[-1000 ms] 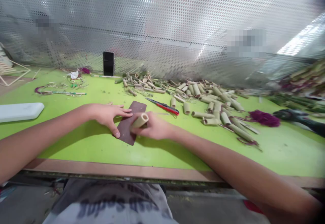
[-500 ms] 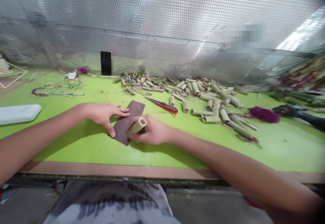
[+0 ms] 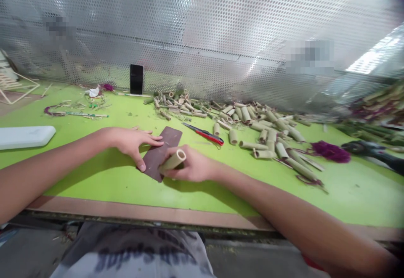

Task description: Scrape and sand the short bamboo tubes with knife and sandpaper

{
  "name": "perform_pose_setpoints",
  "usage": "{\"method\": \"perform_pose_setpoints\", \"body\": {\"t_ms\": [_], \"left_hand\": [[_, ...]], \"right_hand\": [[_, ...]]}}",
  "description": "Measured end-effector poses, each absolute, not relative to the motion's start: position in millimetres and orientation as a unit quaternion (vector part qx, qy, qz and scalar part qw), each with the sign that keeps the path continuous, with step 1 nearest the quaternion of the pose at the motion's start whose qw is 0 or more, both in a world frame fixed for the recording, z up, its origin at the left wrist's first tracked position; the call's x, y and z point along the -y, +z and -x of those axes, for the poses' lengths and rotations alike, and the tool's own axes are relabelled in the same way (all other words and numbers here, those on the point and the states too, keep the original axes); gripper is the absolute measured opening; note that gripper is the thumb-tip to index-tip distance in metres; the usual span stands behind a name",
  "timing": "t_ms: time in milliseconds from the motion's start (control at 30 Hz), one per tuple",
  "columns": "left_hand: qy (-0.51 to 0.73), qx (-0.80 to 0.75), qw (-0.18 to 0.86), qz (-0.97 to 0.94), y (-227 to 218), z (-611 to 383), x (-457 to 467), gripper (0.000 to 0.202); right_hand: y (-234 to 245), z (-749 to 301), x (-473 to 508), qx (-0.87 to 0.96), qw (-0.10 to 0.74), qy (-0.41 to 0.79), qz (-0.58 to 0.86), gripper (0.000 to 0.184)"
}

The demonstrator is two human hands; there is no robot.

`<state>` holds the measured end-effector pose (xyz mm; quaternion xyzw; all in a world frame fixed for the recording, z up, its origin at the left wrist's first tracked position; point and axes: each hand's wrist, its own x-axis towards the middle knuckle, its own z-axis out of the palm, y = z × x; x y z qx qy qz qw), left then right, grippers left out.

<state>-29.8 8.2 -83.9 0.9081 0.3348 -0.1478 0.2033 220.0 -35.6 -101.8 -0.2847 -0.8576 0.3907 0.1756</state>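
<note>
A brown strip of sandpaper [image 3: 154, 160] lies flat on the green tabletop [image 3: 104, 185]. My left hand [image 3: 134, 144] rests with fingers spread along its left edge, fingertips and thumb on the strip. In my right hand [image 3: 192, 164] is a short bamboo tube [image 3: 173, 160], gripped near its lower end and tilted, its open cut end facing up and right. The lower end meets the sandpaper; my fingers partly hide that contact. Just beyond my right hand lies a red and black utility knife [image 3: 205, 135], blade pointing to the far left.
Many cut bamboo pieces [image 3: 246, 114] are heaped at the back centre and right. Purple string [image 3: 331, 151] and a black power tool [image 3: 362, 147] lie at right. A phone [image 3: 136, 79] leans on the perforated metal screen [image 3: 202, 30]. A white block [image 3: 28, 137] sits at left.
The whole view has shifted slightly, so things appear a little further right. My right hand still holds the bamboo tube on the sandpaper; the left hand stays in place.
</note>
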Motion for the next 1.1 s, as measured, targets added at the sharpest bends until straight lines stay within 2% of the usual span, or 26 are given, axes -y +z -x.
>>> {"method": "perform_pose_setpoints", "body": {"t_ms": [33,167,267,400,533,633,767,900,1033,1100], "left_hand": [[-0.149,-0.335,0.203,-0.908,-83.5,29.7,-8.0,0.116],[-0.151,-0.345,0.205,-0.903,-81.8,28.8,-6.8,0.118],[-0.154,-0.347,0.210,-0.901,-81.0,28.5,-6.0,0.117],[-0.153,-0.349,0.213,-0.900,-81.1,28.9,-6.0,0.116],[-0.148,-0.340,0.210,-0.905,-82.3,29.6,-6.8,0.118],[-0.150,-0.344,0.210,-0.903,-82.5,30.0,-7.1,0.117],[-0.150,-0.344,0.216,-0.901,-83.2,30.5,-8.0,0.118],[-0.138,-0.338,0.208,-0.907,-84.4,30.8,-8.7,0.117],[-0.134,-0.341,0.208,-0.907,-85.0,29.7,-7.5,0.115],[-0.128,-0.343,0.203,-0.908,-85.4,29.1,-6.9,0.114]], "right_hand": [[-101.9,-220.4,35.5,0.858,0.163,0.405,0.271,0.020],[-102.9,-221.4,35.5,0.857,0.210,0.333,0.331,0.014],[-102.6,-221.1,36.4,0.863,0.164,0.389,0.278,0.020],[-101.9,-220.4,36.8,0.853,0.203,0.328,0.350,0.012],[-101.8,-219.8,37.7,0.863,0.162,0.380,0.290,0.018],[-100.7,-219.8,36.9,0.855,0.203,0.311,0.363,0.009],[-100.1,-219.2,35.7,0.864,0.162,0.381,0.287,0.013],[-102.1,-217.1,34.4,0.854,0.214,0.299,0.368,0.010],[-105.2,-211.3,37.1,0.852,0.178,0.385,0.307,0.009],[-106.4,-208.4,36.5,0.838,0.206,0.354,0.361,0.007]]}}
